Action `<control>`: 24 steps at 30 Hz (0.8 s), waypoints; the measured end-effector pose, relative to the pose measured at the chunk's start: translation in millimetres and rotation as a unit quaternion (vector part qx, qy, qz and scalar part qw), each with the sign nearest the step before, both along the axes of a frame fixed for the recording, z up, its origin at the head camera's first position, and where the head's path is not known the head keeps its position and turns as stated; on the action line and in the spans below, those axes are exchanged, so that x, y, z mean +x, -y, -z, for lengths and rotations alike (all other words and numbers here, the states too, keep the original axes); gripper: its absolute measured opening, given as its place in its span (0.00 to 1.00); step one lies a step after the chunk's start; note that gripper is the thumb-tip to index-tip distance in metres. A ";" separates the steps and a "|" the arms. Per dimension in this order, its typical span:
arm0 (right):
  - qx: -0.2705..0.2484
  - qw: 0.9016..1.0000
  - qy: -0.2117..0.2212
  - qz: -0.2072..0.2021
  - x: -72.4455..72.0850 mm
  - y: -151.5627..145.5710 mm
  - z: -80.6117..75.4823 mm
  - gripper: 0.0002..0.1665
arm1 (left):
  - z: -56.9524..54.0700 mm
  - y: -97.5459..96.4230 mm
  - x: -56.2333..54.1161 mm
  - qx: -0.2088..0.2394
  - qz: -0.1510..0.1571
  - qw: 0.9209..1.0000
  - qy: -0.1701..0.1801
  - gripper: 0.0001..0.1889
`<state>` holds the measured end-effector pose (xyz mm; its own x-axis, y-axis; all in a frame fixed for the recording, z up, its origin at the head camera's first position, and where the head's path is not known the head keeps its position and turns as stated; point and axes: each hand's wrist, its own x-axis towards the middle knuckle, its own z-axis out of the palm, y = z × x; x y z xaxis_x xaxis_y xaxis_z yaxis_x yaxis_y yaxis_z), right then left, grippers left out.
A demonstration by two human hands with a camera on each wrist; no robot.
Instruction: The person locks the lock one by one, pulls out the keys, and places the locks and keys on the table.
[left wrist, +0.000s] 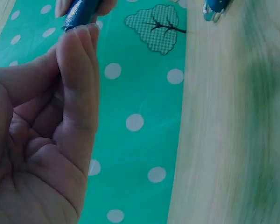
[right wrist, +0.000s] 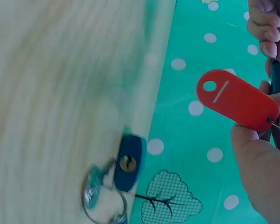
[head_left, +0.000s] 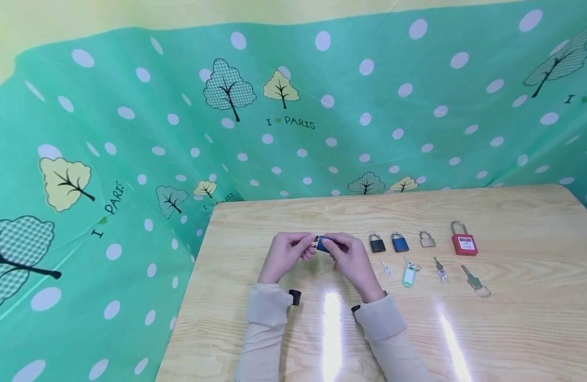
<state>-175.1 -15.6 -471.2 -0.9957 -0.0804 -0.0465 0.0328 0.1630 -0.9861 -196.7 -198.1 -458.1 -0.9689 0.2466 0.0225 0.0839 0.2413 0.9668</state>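
Note:
Between both hands, over the table, is a blue padlock (head_left: 324, 244) lying sideways with its metal shackle toward the left hand. My left hand (head_left: 285, 256) pinches the shackle end with thumb and fingertips. The left wrist view shows that hand (left wrist: 70, 102) at the edge of the padlock's blue body (left wrist: 81, 13). My right hand (head_left: 354, 261) grips the body from the other side. A red key tag (right wrist: 238, 99) hangs on a small ring by the right thumb; the key itself is hidden by the fingers.
Right of the hands stand a black padlock (head_left: 377, 245), another blue padlock (head_left: 400, 244), a small silver padlock (head_left: 428, 242) and a red padlock (head_left: 464, 244). Before them lie a small key (head_left: 386, 268), a green key tag (head_left: 409, 277), a key bunch (head_left: 441, 271) and a larger key (head_left: 473, 279).

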 end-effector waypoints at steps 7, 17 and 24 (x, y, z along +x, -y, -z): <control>0.044 0.998 -0.044 0.012 0.2 -6.0 -4.3 0.15 | -7.2 -12.6 4.1 -0.041 -0.004 0.999 -0.026 0.11; 0.080 0.991 -0.098 0.044 -7.0 -11.7 -10.0 0.12 | 3.6 -33.4 2.3 -0.042 -0.047 0.996 -0.065 0.12; 0.061 0.992 -0.097 0.053 -6.6 -11.4 -8.3 0.14 | 6.4 -35.1 2.4 -0.029 -0.058 0.996 -0.064 0.12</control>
<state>-181.6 -4.2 -462.9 -0.9894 0.0198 0.1442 -0.1325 0.2875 -0.9486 -194.2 -163.0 -464.5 -0.9809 0.1382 0.1371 0.1744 0.3117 0.9340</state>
